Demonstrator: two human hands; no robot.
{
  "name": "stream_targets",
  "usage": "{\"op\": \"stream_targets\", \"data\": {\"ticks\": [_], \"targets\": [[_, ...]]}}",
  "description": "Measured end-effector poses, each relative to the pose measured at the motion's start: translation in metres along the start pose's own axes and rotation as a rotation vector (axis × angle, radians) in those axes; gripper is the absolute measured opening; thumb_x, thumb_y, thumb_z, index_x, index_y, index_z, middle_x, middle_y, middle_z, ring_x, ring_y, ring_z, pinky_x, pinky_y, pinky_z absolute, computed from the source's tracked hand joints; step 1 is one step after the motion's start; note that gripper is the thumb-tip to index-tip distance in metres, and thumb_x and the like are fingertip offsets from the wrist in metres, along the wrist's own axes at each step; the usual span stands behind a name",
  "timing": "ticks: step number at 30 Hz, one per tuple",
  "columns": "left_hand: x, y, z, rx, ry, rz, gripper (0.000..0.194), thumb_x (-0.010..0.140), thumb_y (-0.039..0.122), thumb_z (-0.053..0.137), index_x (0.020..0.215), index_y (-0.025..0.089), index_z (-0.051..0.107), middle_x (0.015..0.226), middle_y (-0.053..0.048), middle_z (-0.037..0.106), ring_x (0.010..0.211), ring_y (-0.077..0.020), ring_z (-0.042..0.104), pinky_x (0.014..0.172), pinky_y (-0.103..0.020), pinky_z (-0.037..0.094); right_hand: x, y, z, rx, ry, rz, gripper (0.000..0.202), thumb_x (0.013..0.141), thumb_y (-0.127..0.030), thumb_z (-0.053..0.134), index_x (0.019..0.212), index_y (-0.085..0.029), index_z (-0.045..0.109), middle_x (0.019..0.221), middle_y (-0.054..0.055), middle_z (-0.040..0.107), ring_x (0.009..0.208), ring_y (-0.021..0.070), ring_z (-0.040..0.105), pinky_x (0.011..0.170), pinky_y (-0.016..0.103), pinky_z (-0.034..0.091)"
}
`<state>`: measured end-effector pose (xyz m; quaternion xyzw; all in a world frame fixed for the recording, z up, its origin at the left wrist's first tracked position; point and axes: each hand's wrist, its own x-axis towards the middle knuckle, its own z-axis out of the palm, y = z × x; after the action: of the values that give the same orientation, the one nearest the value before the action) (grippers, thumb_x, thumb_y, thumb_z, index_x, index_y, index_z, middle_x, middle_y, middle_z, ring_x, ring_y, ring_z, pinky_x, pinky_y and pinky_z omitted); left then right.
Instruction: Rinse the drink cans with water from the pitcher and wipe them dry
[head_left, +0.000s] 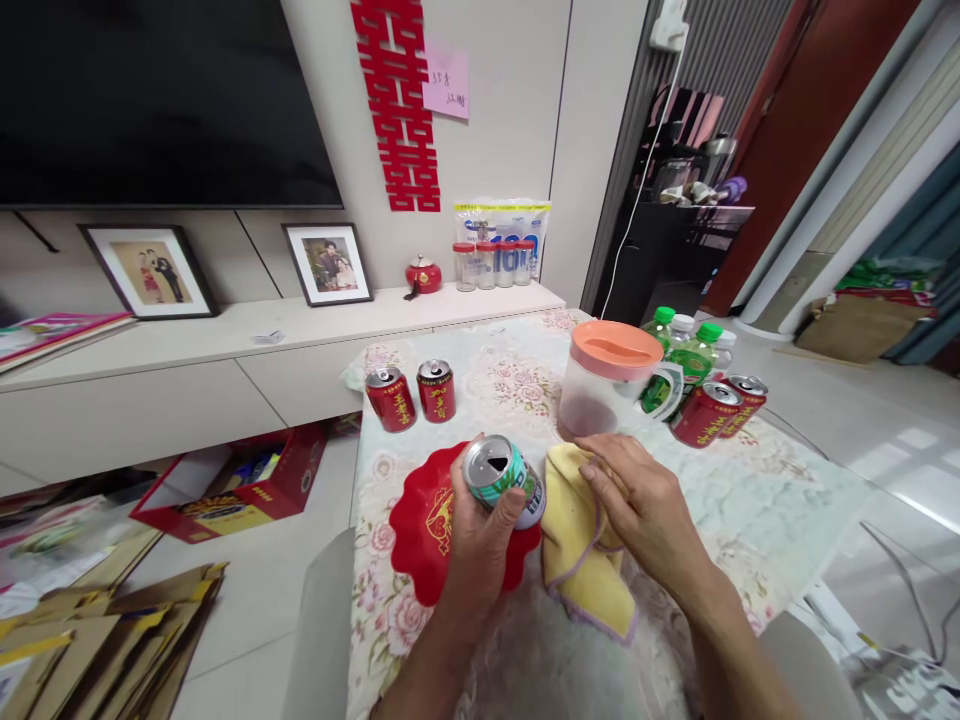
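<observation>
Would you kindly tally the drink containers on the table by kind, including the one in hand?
Red cans: 4
Green-and-white can, held in the left hand: 1
Plastic bottles: 4
Pitcher with orange lid: 1
Total: 10

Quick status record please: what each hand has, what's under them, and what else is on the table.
left hand: grip closed around an opened green can, tilted
right hand: resting on a yellow cloth
under the can: red plate on the floral tablecloth
behind: lidded pitcher, mostly empty
far left: two red cans, upright
far right: two red cans lying tilted, green bottles
</observation>
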<state>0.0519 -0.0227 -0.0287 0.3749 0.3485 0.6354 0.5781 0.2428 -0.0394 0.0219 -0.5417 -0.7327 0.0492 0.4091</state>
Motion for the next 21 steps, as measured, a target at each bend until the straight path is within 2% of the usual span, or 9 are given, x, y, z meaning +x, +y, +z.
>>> {"op": "stream_targets", "data": {"ticks": [3, 6, 8, 10, 15, 18, 21], "targets": [[-0.008, 0.004, 0.01, 0.002, -0.06, -0.096, 0.079, 0.072, 0.038, 0.089, 0.14, 0.027, 0.049, 0.125, -0.007, 0.073, 0.115, -0.0273, 0.071, 0.1, -0.039, 0.057, -0.004, -0.02, -0.008, 0.152, -0.05, -0.01, 0.037, 0.103, -0.034, 0.057, 0.138, -0.024, 0.062, 0.133, 0.01, 0.07, 0.123, 0.0253, 0.067, 0.1, 0.042, 0.057], [-0.015, 0.005, 0.017, 0.011, -0.12, -0.142, 0.091, 0.063, 0.028, 0.093, 0.142, 0.025, 0.048, 0.13, -0.011, 0.072, 0.119, -0.0316, 0.071, 0.1, -0.042, 0.059, -0.008, -0.039, -0.01, 0.204, -0.219, 0.05, 0.071, 0.094, -0.035, 0.07, 0.158, -0.026, 0.043, 0.156, 0.011, 0.055, 0.141, 0.0293, 0.055, 0.111, 0.047, 0.052], [-0.018, 0.003, 0.019, 0.03, -0.158, -0.136, 0.093, 0.06, 0.024, 0.093, 0.142, 0.024, 0.049, 0.132, -0.013, 0.07, 0.12, -0.0338, 0.07, 0.101, -0.045, 0.059, -0.009, -0.048, -0.009, 0.195, -0.311, 0.103, 0.091, 0.084, -0.028, 0.079, 0.164, -0.026, 0.033, 0.161, 0.012, 0.049, 0.147, 0.0306, 0.049, 0.117, 0.049, 0.048], [-0.02, -0.001, 0.019, 0.056, -0.203, -0.136, 0.091, 0.061, 0.021, 0.092, 0.141, 0.025, 0.049, 0.133, -0.013, 0.069, 0.121, -0.034, 0.07, 0.103, -0.046, 0.058, -0.01, -0.052, -0.005, 0.177, -0.332, 0.144, 0.1, 0.079, -0.021, 0.079, 0.166, -0.026, 0.028, 0.162, 0.012, 0.047, 0.148, 0.0303, 0.047, 0.119, 0.049, 0.046], [-0.028, -0.015, 0.018, 0.119, -0.274, -0.056, 0.085, 0.073, 0.029, 0.087, 0.147, 0.028, 0.044, 0.15, -0.014, 0.058, 0.136, -0.0333, 0.06, 0.11, -0.046, 0.054, -0.011, -0.048, -0.004, 0.183, -0.191, 0.206, 0.101, 0.074, -0.016, 0.078, 0.164, -0.022, 0.032, 0.162, 0.014, 0.048, 0.15, 0.0325, 0.046, 0.121, 0.053, 0.044], [-0.033, -0.023, 0.017, 0.137, -0.345, -0.06, 0.096, 0.077, 0.033, 0.086, 0.155, 0.032, 0.03, 0.161, -0.017, 0.044, 0.146, -0.0352, 0.052, 0.112, -0.049, 0.053, -0.014, -0.041, -0.017, 0.213, -0.07, 0.246, 0.1, 0.075, -0.02, 0.08, 0.164, -0.024, 0.034, 0.162, 0.013, 0.048, 0.149, 0.0335, 0.048, 0.12, 0.054, 0.044], [-0.037, -0.029, 0.013, 0.331, -0.391, -0.009, 0.087, 0.079, 0.031, 0.083, 0.153, 0.03, 0.038, 0.162, -0.017, 0.042, 0.149, -0.0376, 0.046, 0.115, -0.056, 0.049, -0.017, -0.026, -0.038, 0.205, 0.093, 0.32, 0.097, 0.08, -0.032, 0.08, 0.165, -0.025, 0.032, 0.159, 0.014, 0.051, 0.139, 0.0341, 0.058, 0.113, 0.054, 0.05]]}}
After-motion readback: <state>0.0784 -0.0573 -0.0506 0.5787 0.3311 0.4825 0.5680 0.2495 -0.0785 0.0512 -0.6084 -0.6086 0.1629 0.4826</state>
